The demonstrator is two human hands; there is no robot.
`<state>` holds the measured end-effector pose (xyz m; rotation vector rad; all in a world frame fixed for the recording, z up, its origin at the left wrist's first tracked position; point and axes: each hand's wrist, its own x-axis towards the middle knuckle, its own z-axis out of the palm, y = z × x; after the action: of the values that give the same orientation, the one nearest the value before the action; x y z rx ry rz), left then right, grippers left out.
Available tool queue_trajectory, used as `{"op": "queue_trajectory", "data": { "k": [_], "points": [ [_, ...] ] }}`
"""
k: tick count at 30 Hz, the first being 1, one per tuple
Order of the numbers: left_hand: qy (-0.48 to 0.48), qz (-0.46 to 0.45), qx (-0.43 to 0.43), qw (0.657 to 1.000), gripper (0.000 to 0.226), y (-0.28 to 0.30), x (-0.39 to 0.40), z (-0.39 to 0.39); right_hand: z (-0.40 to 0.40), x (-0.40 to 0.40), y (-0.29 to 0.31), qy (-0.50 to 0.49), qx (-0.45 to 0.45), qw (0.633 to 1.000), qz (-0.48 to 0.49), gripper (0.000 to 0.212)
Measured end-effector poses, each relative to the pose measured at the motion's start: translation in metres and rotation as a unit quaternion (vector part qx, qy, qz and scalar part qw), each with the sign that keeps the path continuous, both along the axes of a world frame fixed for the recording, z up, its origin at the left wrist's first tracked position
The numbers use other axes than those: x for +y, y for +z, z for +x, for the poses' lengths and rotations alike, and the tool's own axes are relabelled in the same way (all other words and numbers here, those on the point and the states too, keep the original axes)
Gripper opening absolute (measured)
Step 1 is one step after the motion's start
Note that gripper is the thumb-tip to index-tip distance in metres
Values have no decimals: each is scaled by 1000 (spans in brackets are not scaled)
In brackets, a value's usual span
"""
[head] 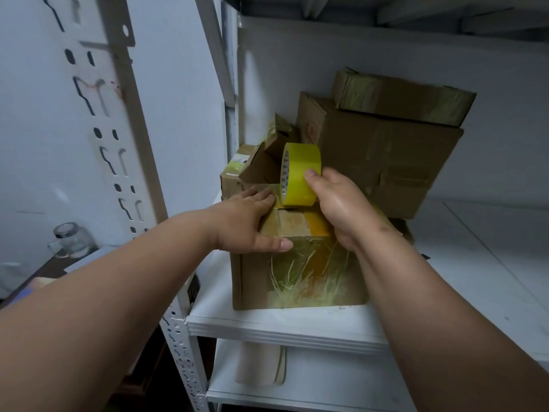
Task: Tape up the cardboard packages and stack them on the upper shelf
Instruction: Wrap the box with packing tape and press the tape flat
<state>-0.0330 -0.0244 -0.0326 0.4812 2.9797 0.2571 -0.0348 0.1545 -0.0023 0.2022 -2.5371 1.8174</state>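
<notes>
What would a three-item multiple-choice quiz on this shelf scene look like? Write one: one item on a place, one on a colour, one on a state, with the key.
1. Where does the flat taped package lie?
A. on top of the large cardboard box
B. on the lower shelf
C. under the tape roll

2. What colour is the tape roll?
A. red
B. yellow
C. black

3. What is the left hand doing?
A. gripping the tape roll
B. hanging at the person's side
C. pressing flat on the front box

Key: 1 A, it rests on the large cardboard box at the back of the shelf. 2 B, the roll held by the right hand is bright yellow. 3 C, its straight fingers lie on top of the front box.
</notes>
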Motion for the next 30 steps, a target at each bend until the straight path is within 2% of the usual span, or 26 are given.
{"op": "queue_trajectory", "data": {
  "k": [2,3,6,9,11,13,16,17,19,22,30],
  "points": [
    [-10,-10,-10,1000,131,2,2,2,5,2,-2,-3,26,999,34,33],
    [-14,-15,-14,1000,129,3,3,2,7,4,-4,-9,36,999,37,29],
    [-12,-28,-27,999,126,7,5,2,21,7,0,-21,55,998,-17,32],
    [11,-31,-26,999,120,10,6,0,37,10,13,-20,53,993,-106,50],
    [17,-32,-20,999,120,8,10,-1,48,15,17,-7,39,992,-119,54],
    [11,-39,-20,999,128,5,12,-2,57,25,15,10,26,992,-125,49],
    [7,-50,-22,998,133,5,8,-5,69,43,5,65,-33,982,-177,19],
    [7,-54,-24,998,133,7,8,-6,76,46,4,90,-57,978,-182,16],
    [9,-58,-29,998,131,9,10,-4,84,54,-5,110,-86,972,-187,19],
    [10,-58,-31,998,128,10,15,0,88,62,-21,84,-117,970,-195,23],
    [15,-63,-32,997,129,12,17,-1,93,56,-54,43,-129,973,-186,14]
  ]
}}
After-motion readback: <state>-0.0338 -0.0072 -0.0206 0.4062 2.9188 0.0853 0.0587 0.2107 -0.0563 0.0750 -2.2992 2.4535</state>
